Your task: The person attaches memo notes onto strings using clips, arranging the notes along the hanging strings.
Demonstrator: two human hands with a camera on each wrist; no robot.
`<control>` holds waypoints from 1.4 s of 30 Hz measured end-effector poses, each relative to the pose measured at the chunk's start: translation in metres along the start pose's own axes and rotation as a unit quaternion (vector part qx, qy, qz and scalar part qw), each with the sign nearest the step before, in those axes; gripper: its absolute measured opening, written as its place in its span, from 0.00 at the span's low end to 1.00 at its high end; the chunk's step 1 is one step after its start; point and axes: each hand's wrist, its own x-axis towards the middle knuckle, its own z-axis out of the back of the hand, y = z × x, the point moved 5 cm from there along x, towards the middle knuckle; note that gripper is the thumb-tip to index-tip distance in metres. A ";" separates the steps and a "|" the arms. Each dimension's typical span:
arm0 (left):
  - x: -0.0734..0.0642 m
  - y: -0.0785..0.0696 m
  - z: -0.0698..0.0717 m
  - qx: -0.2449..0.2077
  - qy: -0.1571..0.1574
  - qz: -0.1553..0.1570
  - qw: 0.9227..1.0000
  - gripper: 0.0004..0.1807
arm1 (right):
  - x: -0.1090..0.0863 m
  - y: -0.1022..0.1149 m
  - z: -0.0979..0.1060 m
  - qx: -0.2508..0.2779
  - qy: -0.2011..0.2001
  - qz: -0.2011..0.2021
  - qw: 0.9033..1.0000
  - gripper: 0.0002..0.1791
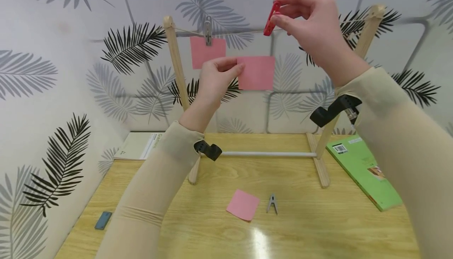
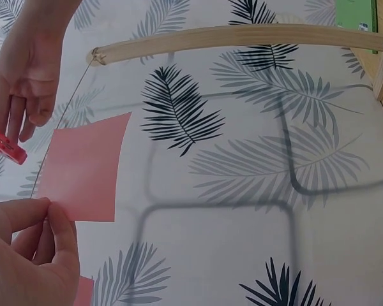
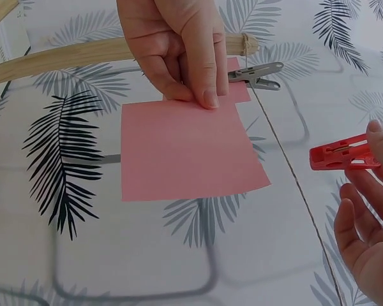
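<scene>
My left hand (image 1: pixel 220 79) pinches a pink paper square (image 1: pixel 257 73) by its left edge, a little below the string (image 1: pixel 247 33). Above the string, my right hand (image 1: pixel 315 23) holds a red clothespin (image 1: pixel 271 18) between thumb and fingers, its tip pointing down. In the right wrist view the red clothespin (image 3: pixel 339 153) is apart from both the string and the paper (image 3: pixel 185 150). Another pink paper square (image 1: pixel 198 52) hangs from the string at the left, under a grey clothespin (image 1: pixel 208 31); my left hand partly covers it in the head view.
The string runs between two wooden posts (image 1: pixel 173 50) joined low down by a white rod (image 1: pixel 265 154). On the table (image 1: pixel 212 235) lie a pink paper square (image 1: pixel 243 205), a grey clothespin (image 1: pixel 272 204), a small blue-grey block (image 1: pixel 103 220), a green book (image 1: pixel 364 168) and a pale notebook (image 1: pixel 136 145).
</scene>
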 end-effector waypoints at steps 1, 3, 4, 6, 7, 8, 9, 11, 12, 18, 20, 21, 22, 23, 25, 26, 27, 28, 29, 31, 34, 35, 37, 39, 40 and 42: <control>0.001 0.000 0.000 -0.002 -0.001 0.000 1.000 0.16 | 0.002 0.001 -0.001 -0.012 0.000 0.001 1.000 0.21; 0.002 0.001 0.000 -0.003 -0.004 -0.004 1.000 0.16 | 0.005 0.002 -0.002 -0.031 -0.002 0.002 1.000 0.21; 0.003 0.001 0.000 -0.005 -0.004 -0.005 1.000 0.16 | 0.007 0.002 -0.003 -0.041 -0.004 0.002 0.999 0.21; 0.004 0.001 0.000 -0.006 -0.006 -0.007 1.000 0.16 | 0.010 0.002 -0.004 -0.054 -0.010 0.005 0.999 0.20; 0.004 0.001 0.000 -0.008 -0.006 -0.007 1.000 0.16 | 0.012 0.002 -0.005 -0.060 -0.012 0.008 0.998 0.19; 0.004 0.002 0.000 -0.008 -0.007 -0.008 1.000 0.16 | 0.013 0.002 -0.006 -0.065 -0.013 0.012 0.998 0.19; 0.005 0.002 0.000 -0.011 -0.008 -0.008 1.000 0.16 | 0.014 0.001 -0.007 -0.070 -0.013 0.015 0.997 0.19; 0.005 0.002 -0.001 -0.018 -0.009 -0.006 1.000 0.16 | 0.016 0.001 -0.009 -0.076 -0.014 0.021 0.997 0.19; 0.005 0.002 -0.001 -0.021 -0.009 -0.007 1.000 0.16 | 0.017 0.000 -0.010 -0.079 -0.013 0.023 0.996 0.19; 0.005 0.002 -0.001 -0.031 -0.009 -0.003 0.999 0.16 | 0.022 -0.004 -0.013 -0.073 -0.011 0.015 0.997 0.18; 0.006 0.003 -0.001 -0.032 -0.010 0.000 0.999 0.16 | 0.022 -0.004 -0.014 -0.075 -0.010 0.015 0.997 0.19; 0.006 0.003 -0.002 -0.033 -0.011 -0.001 0.999 0.16 | 0.023 -0.004 -0.015 -0.074 -0.010 0.015 0.997 0.19; 0.006 0.003 -0.001 -0.033 -0.012 -0.001 0.999 0.16 | 0.024 -0.004 -0.016 -0.073 -0.008 0.014 0.997 0.19; 0.007 0.003 -0.001 -0.034 -0.013 -0.002 0.999 0.16 | 0.024 -0.004 -0.017 -0.076 -0.007 0.015 0.997 0.19; 0.007 0.003 -0.001 -0.037 -0.015 -0.003 0.999 0.16 | 0.026 -0.003 -0.019 -0.082 -0.004 0.015 0.997 0.19; 0.008 0.003 -0.001 -0.038 -0.016 -0.004 0.999 0.16 | 0.026 -0.003 -0.020 -0.085 -0.002 0.015 0.996 0.18; 0.008 0.003 -0.001 -0.039 -0.017 -0.005 0.999 0.16 | 0.027 -0.002 -0.021 -0.086 -0.001 0.013 0.996 0.18; 0.008 0.003 -0.001 -0.040 -0.018 -0.006 0.999 0.16 | 0.028 -0.002 -0.022 -0.090 0.000 0.014 0.996 0.18; 0.008 0.002 -0.002 -0.041 -0.018 -0.006 0.999 0.16 | 0.028 -0.001 -0.023 -0.095 0.002 0.014 0.995 0.18; 0.008 0.002 -0.003 -0.045 -0.017 -0.007 0.999 0.16 | 0.028 0.000 -0.024 -0.106 0.005 0.013 0.994 0.19; 0.009 0.001 -0.004 -0.046 -0.015 -0.008 0.999 0.16 | 0.028 0.001 -0.027 -0.124 0.011 0.014 0.992 0.19; 0.009 0.001 -0.003 -0.049 -0.014 -0.006 0.999 0.16 | 0.028 0.001 -0.027 -0.128 0.013 0.014 0.992 0.20; 0.009 0.001 -0.002 -0.059 -0.015 -0.002 0.998 0.17 | 0.027 0.001 -0.029 -0.137 0.017 0.017 0.990 0.20; 0.009 -0.001 0.000 -0.059 -0.018 -0.003 0.998 0.16 | 0.027 0.001 -0.030 -0.138 0.020 0.018 0.990 0.20; 0.008 -0.002 0.000 -0.058 -0.019 -0.004 0.998 0.16 | 0.027 0.001 -0.030 -0.138 0.021 0.018 0.990 0.20; 0.008 -0.004 0.001 -0.051 -0.023 -0.009 0.998 0.16 | 0.027 0.001 -0.029 -0.140 0.023 0.017 0.990 0.20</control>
